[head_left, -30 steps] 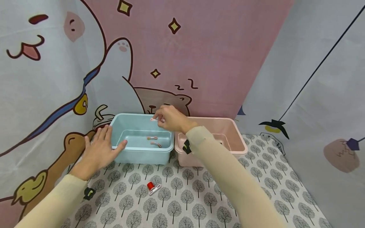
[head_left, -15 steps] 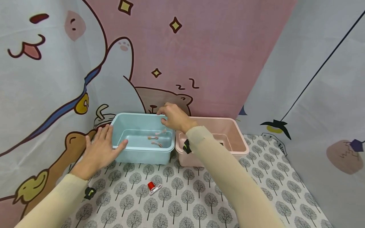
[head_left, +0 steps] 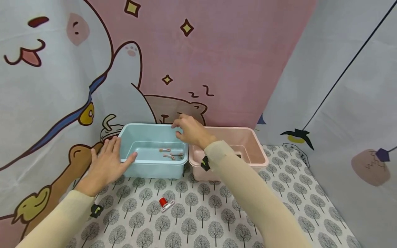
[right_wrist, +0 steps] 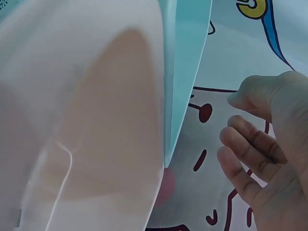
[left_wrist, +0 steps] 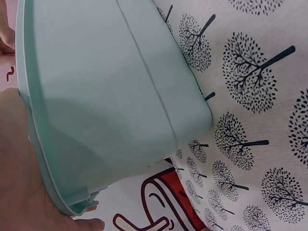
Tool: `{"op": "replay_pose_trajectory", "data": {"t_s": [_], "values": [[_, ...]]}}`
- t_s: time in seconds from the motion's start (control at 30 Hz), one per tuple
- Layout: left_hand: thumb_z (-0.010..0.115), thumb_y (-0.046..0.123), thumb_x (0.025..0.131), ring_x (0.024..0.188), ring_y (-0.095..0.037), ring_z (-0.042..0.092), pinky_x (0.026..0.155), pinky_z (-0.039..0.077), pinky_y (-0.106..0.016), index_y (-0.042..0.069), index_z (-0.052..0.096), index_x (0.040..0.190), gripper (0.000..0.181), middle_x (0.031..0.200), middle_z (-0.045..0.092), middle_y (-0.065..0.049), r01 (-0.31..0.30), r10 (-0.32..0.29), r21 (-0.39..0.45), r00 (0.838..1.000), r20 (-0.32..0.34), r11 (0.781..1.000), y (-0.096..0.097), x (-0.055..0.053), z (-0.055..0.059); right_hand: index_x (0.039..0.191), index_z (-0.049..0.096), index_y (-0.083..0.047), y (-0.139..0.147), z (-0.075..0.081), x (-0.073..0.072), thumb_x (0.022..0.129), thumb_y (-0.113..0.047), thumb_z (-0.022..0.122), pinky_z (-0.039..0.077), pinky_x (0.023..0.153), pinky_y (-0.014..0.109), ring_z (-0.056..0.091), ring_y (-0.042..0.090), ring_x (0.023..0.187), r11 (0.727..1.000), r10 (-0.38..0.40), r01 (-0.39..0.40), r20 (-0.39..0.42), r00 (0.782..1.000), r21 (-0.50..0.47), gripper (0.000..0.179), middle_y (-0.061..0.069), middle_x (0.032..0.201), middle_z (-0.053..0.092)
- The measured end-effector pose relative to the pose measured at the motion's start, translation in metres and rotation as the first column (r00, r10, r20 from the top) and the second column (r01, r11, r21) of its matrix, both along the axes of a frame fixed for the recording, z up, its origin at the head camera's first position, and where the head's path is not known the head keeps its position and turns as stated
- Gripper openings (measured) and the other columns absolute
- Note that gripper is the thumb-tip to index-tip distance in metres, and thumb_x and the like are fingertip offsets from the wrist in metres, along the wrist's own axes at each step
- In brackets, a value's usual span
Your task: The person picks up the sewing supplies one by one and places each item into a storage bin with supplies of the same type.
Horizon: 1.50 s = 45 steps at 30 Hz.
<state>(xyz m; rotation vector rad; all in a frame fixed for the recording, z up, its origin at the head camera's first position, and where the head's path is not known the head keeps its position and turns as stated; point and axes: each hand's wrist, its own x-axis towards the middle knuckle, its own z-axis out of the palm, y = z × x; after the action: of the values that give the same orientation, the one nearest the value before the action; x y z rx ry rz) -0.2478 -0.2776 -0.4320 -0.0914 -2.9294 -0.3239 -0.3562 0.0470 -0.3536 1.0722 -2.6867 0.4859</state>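
Observation:
My right hand [head_left: 193, 131] hovers above the right end of the light blue bin [head_left: 152, 170], its fingers loosely bent and holding nothing. In the right wrist view, that hand [right_wrist: 269, 144] shows the same gap between thumb and fingers. Several small, slender, pinkish-brown pieces, one of them [head_left: 164, 150] apart from the others [head_left: 176, 155], lie on the bin's floor; their kind is too small to tell. My left hand [head_left: 107, 163] rests at the bin's left front corner with fingers spread straight. The left wrist view shows this hand [left_wrist: 19, 178] against the bin's rim [left_wrist: 36, 120].
A pink bin [head_left: 258, 165] stands right beside the blue one, with a small dark item [head_left: 238, 155] inside, partly hidden by my sleeve. On the tree-print cloth [head_left: 201, 227] lie a red cylinder [head_left: 162, 202] and a white slender piece [head_left: 168, 206]. A cartoon curtain [head_left: 242, 62] hangs behind.
The right hand has let go of a small pinkish piece, which fell into the blue bin and now lies near the other pieces. The left hand has stayed in place.

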Motion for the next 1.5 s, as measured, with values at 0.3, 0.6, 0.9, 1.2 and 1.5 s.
{"op": "replay_pose_trajectory", "data": {"t_s": [0.3, 0.6, 0.9, 1.2, 1.5], "values": [[0.036, 0.082, 0.101, 0.160, -0.060, 0.014, 0.115, 0.002, -0.092, -0.002, 0.011, 0.171, 0.112, 0.175, 0.013, -0.034, -0.003, 0.003, 0.006, 1.000, -0.009, 1.000, -0.002, -0.001, -0.004, 0.128, 0.078, -0.015, 0.009, -0.003, 0.017, 0.101, -0.015, 0.070, 0.059, 0.082, 0.029, 0.067, 0.016, 0.092, 0.999, 0.040, -0.040, -0.014, 0.999, -0.002, 0.028, 0.006, 0.118, 0.068], [0.036, 0.081, 0.102, 0.160, -0.060, 0.012, 0.115, -0.003, -0.091, -0.001, 0.009, 0.171, 0.111, 0.175, 0.011, -0.034, 0.003, -0.003, 0.021, 1.000, -0.005, 1.000, -0.002, -0.001, -0.002, 0.128, 0.077, -0.016, 0.019, -0.007, 0.036, 0.100, -0.014, 0.072, 0.056, 0.081, 0.023, 0.064, 0.014, 0.093, 0.997, 0.078, -0.078, -0.017, 0.997, 0.002, 0.028, 0.002, 0.118, 0.067], [0.033, 0.083, 0.101, 0.159, -0.061, 0.014, 0.115, 0.000, -0.092, -0.002, 0.009, 0.171, 0.112, 0.175, 0.012, -0.034, 0.007, -0.007, 0.011, 1.000, -0.004, 1.000, -0.002, 0.000, -0.001, 0.126, 0.077, -0.014, 0.026, -0.017, 0.057, 0.098, -0.010, 0.074, 0.057, 0.079, 0.023, 0.067, 0.015, 0.089, 0.989, 0.145, -0.148, -0.075, 0.987, -0.024, 0.029, 0.003, 0.115, 0.070], [0.035, 0.081, 0.101, 0.159, -0.062, 0.013, 0.114, -0.002, -0.092, -0.002, 0.007, 0.171, 0.112, 0.175, 0.011, -0.034, 0.009, -0.009, 0.016, 1.000, -0.004, 1.000, -0.001, 0.000, -0.002, 0.126, 0.078, -0.016, 0.031, -0.027, 0.083, 0.096, -0.010, 0.075, 0.056, 0.076, 0.015, 0.064, 0.006, 0.087, 0.979, 0.196, -0.201, -0.103, 0.975, -0.043, 0.030, 0.001, 0.115, 0.070], [0.036, 0.081, 0.102, 0.159, -0.063, 0.014, 0.113, 0.001, -0.093, -0.003, 0.010, 0.170, 0.111, 0.175, 0.012, -0.035, 0.008, -0.007, 0.015, 1.000, -0.005, 1.000, 0.000, 0.002, -0.002, 0.129, 0.077, -0.019, 0.036, -0.042, 0.105, 0.098, -0.017, 0.076, 0.053, 0.073, 0.011, 0.065, 0.006, 0.088, 0.977, 0.206, -0.211, -0.098, 0.974, -0.037, 0.031, -0.002, 0.118, 0.069]]}}
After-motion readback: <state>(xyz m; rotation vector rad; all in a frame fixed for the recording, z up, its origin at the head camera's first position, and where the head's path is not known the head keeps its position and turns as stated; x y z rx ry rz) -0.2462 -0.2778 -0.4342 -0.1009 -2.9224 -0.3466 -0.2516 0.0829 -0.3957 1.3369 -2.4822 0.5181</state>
